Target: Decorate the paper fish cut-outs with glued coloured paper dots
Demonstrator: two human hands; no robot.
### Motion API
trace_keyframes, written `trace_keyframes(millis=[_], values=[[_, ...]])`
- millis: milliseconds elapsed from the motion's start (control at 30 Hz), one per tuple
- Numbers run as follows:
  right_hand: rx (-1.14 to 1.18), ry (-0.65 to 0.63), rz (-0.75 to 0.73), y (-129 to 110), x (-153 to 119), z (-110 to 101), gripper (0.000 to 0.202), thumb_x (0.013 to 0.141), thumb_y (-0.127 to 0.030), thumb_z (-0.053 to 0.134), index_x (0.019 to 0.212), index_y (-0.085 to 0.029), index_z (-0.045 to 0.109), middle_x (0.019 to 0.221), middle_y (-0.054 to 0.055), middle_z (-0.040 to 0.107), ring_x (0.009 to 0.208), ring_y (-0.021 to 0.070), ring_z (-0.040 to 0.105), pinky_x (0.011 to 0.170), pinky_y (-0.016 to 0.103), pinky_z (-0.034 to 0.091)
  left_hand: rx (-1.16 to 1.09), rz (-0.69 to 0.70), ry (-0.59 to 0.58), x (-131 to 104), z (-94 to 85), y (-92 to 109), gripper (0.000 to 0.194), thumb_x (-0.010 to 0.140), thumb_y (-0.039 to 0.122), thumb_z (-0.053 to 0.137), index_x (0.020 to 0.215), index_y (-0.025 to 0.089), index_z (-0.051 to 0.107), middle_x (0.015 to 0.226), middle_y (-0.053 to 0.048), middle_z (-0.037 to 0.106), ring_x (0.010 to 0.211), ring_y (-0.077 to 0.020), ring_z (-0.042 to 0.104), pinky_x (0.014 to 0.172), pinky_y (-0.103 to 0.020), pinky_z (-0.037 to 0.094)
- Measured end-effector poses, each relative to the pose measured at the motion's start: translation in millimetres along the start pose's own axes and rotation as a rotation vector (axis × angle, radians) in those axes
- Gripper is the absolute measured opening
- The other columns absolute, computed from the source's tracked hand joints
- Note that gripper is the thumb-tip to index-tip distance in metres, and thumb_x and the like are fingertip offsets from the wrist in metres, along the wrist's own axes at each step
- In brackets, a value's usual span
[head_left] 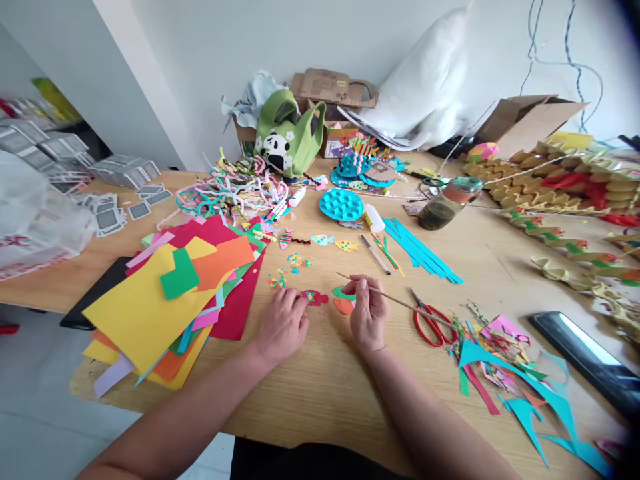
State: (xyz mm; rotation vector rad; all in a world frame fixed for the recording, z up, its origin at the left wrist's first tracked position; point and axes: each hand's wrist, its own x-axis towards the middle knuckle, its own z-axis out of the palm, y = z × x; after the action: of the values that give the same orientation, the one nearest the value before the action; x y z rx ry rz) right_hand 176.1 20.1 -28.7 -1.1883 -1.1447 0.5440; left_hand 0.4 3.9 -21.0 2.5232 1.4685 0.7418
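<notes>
My left hand [286, 321] rests on the table with its fingers curled together, the tips pressing on the left end of a red paper fish [316, 298] that has small coloured pieces on it. Pinched in my right hand [369, 315] is a thin wooden stick [405, 304], its narrow tip pointing left above the table. Beside that hand lie an orange paper fish [342, 306] and a green paper fish [342, 292], both partly covered by the fingers. Small paper dots [295, 263] are scattered just beyond the red fish.
Stacked coloured paper [135, 307] covers the left. Red-handled scissors [431, 327], paper scraps [530, 380] and a phone [590, 360] lie right. Farther back are finished paper fish [346, 246], a pen [376, 255], blue strips [420, 250], a glue bottle [374, 218] and a jar [450, 203].
</notes>
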Motion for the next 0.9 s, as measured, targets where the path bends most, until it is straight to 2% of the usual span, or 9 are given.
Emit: trace_keyframes(millis=[133, 300, 433, 567, 667, 733, 767, 900], values=[[0.049, 0.003, 0.019, 5.9, 5.9, 5.4, 0.034, 0.098, -0.047, 0.041, 0.099, -0.018, 0.058, 0.067, -0.002, 0.058, 0.062, 0.0138, 0.058, 0.063, 0.029, 0.048, 0.013, -0.011, 0.111, -1.3, 3.6, -4.3, 0.031, 0.077, 0.001, 0.047, 0.101, 0.017, 0.059, 0.102, -0.008, 0.058, 0.101, -0.0232, 0.053, 0.093, -0.039, 0.047], [0.063, 0.01, 0.023, 10.6, 8.2, 6.8, 0.039, 0.096, -0.053, 0.038, 0.099, -0.019, 0.057, 0.069, -0.001, 0.059, 0.065, 0.0145, 0.058, 0.065, 0.03, 0.049, 0.046, -0.071, 0.246, -5.3, 6.2, -10.2, 0.03, 0.076, -0.001, 0.043, 0.097, 0.017, 0.056, 0.093, -0.007, 0.059, 0.095, -0.0227, 0.055, 0.088, -0.039, 0.048], [0.062, 0.027, 0.033, 9.5, 9.2, 4.7, 0.042, 0.095, -0.056, 0.037, 0.097, -0.019, 0.057, 0.067, -0.001, 0.059, 0.063, 0.0145, 0.058, 0.065, 0.03, 0.048, 0.077, -0.116, 0.308, -8.8, 5.4, -11.7, 0.027, 0.076, 0.001, 0.044, 0.092, 0.018, 0.056, 0.087, -0.006, 0.061, 0.091, -0.0228, 0.057, 0.083, -0.037, 0.05], [0.085, 0.035, 0.029, 7.6, 9.0, 4.5, 0.043, 0.094, -0.057, 0.036, 0.097, -0.019, 0.055, 0.065, -0.002, 0.058, 0.062, 0.0145, 0.058, 0.064, 0.029, 0.048, 0.085, -0.158, 0.367, -10.6, 6.0, -14.5, 0.028, 0.079, -0.001, 0.046, 0.093, 0.019, 0.059, 0.088, -0.005, 0.063, 0.092, -0.0214, 0.059, 0.085, -0.038, 0.051], [0.087, 0.03, 0.016, 8.0, 9.1, 6.6, 0.043, 0.094, -0.058, 0.035, 0.096, -0.019, 0.054, 0.064, -0.002, 0.058, 0.06, 0.0146, 0.057, 0.062, 0.028, 0.046, 0.08, -0.18, 0.393, -11.1, 9.1, -18.6, 0.016, 0.091, 0.012, 0.053, 0.103, 0.017, 0.061, 0.097, -0.006, 0.065, 0.094, -0.0204, 0.061, 0.086, -0.04, 0.053], [0.085, 0.024, 0.0, 8.9, 9.3, 9.1, 0.044, 0.094, -0.058, 0.034, 0.096, -0.019, 0.054, 0.064, -0.002, 0.057, 0.06, 0.015, 0.057, 0.063, 0.028, 0.046, 0.079, -0.189, 0.393, -11.6, 11.5, -21.6, 0.027, 0.095, 0.031, 0.058, 0.117, 0.016, 0.059, 0.115, -0.008, 0.062, 0.099, -0.021, 0.062, 0.086, -0.042, 0.054], [0.083, 0.02, -0.008, 9.4, 9.5, 10.3, 0.044, 0.094, -0.058, 0.034, 0.096, -0.019, 0.054, 0.064, -0.002, 0.058, 0.061, 0.0152, 0.057, 0.063, 0.029, 0.045, 0.081, -0.192, 0.388, -11.9, 12.4, -22.9, 0.032, 0.095, 0.035, 0.059, 0.121, 0.017, 0.057, 0.12, -0.009, 0.06, 0.102, -0.0217, 0.062, 0.086, -0.043, 0.054], [0.072, 0.007, -0.023, 12.0, 10.4, 13.2, 0.043, 0.095, -0.056, 0.033, 0.098, -0.018, 0.054, 0.065, -0.001, 0.059, 0.063, 0.0156, 0.058, 0.067, 0.03, 0.045, 0.104, -0.198, 0.355, -12.2, 14.0, -26.1, 0.035, 0.094, 0.036, 0.059, 0.124, 0.017, 0.056, 0.124, -0.01, 0.058, 0.104, -0.0226, 0.061, 0.087, -0.044, 0.054]])
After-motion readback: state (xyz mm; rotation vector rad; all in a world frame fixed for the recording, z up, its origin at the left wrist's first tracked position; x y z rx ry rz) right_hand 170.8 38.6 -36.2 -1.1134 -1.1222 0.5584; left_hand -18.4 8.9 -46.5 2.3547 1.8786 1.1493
